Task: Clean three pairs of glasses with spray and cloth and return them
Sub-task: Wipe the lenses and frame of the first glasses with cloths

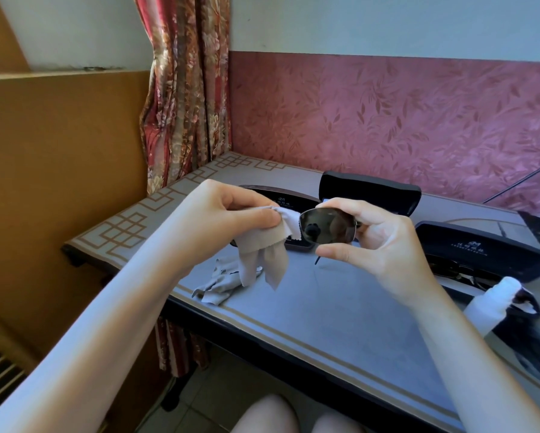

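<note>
Dark glasses run crosswise, lens toward camera, pinched by right hand; left hand grips cloth.

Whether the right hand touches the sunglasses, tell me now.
Touching. The head view shows the right hand gripping the sunglasses, fingers lying on the frame's top edge.
</note>
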Motion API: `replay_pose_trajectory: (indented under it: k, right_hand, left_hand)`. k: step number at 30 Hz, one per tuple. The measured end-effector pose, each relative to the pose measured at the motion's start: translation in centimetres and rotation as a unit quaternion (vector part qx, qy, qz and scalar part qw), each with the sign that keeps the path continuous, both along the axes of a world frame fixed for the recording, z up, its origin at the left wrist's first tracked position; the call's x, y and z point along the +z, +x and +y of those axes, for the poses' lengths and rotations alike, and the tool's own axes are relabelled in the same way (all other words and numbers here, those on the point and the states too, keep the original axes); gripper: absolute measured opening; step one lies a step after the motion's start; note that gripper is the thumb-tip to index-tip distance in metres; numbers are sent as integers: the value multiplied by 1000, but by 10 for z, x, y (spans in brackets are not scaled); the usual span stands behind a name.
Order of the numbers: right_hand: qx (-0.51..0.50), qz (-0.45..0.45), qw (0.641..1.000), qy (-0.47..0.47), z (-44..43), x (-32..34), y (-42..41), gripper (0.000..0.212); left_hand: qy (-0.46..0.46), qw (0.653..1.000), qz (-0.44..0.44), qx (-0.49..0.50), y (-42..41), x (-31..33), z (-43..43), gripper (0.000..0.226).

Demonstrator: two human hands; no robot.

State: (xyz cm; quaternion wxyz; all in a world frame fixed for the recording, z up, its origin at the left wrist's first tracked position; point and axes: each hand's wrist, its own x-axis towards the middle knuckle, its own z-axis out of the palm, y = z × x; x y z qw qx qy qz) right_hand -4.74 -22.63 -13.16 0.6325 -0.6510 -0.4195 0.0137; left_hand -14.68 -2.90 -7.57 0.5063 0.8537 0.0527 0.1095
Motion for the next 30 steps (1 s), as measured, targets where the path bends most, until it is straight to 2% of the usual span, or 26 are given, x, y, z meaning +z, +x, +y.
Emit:
replay_pose_trajectory:
  k: [10,15,22,26,30]
  right_hand:
    - [0,6,1000,-1,0,0,-1,42]
    - [-6,0,1000,-1,-2,0,0,40]
    - [0,-7,1000,-14,-3,1,0,39]
    - [5,-12,1000,-18,-2,1,0,41]
    - [9,-11,1000,-20,-3,1,0,40]
  left_hand:
    - [-12,998,26,-52,-6,3,10,25]
    - [-13,998,24,-55,-6,-3,7,17]
    - [93,995,-2,-29,0,-6,2,15]
    - [117,993,-12,-25,1,-5,1,14]
    - [129,990,-5,-63,1,-3,4,11]
